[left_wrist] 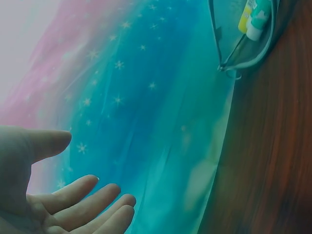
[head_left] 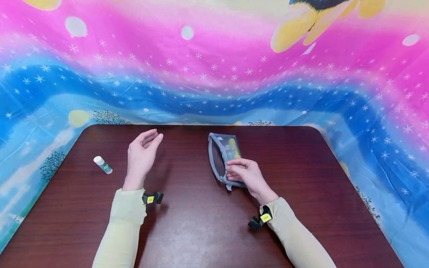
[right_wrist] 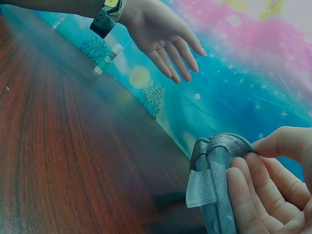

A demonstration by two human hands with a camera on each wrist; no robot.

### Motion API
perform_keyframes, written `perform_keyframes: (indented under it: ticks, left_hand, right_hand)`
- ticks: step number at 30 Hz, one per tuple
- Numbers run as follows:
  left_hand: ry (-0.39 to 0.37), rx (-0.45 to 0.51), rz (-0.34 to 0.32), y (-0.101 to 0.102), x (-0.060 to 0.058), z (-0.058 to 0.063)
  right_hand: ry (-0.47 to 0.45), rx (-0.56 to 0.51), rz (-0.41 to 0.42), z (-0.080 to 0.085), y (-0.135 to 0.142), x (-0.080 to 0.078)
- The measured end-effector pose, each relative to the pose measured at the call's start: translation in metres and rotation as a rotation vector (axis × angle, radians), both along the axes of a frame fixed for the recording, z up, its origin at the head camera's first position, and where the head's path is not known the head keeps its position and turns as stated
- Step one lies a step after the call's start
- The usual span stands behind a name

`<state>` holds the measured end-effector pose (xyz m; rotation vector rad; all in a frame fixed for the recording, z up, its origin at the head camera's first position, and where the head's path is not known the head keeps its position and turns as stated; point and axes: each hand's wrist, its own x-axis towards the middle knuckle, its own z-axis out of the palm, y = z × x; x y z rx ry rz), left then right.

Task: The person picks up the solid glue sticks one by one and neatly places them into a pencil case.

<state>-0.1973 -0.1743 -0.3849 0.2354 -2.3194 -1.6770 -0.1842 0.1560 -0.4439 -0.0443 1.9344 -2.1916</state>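
A grey mesh zipper pouch [head_left: 217, 156] stands open on the table, its mouth turned to the left. My right hand [head_left: 248, 175] pinches the zipper edge between thumb and fingers, seen close up in the right wrist view [right_wrist: 273, 180]. Through the mesh show a yellow item [head_left: 233, 146] and, in the left wrist view, a green-and-white tube [left_wrist: 258, 20]. My left hand [head_left: 142, 156] is held above the table left of the pouch, fingers relaxed and nothing in them. A white-capped glue stick [head_left: 102, 165] lies on the table to the left of that hand.
The dark wood table [head_left: 187, 223] has rounded far corners. A colourful cloth [head_left: 201, 74] with snowflakes hangs behind it and along both sides. Dark straps with small devices [head_left: 152, 198] sit at both wrists.
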Motion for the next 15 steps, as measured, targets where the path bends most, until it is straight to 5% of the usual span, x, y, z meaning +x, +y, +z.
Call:
perform_keyframes:
  ticks: [15]
  left_hand:
    - [0.013,0.023,0.084,-0.022,0.008,0.012]
  right_hand:
    - [-0.001,0.005,0.000,0.000,0.000,0.000]
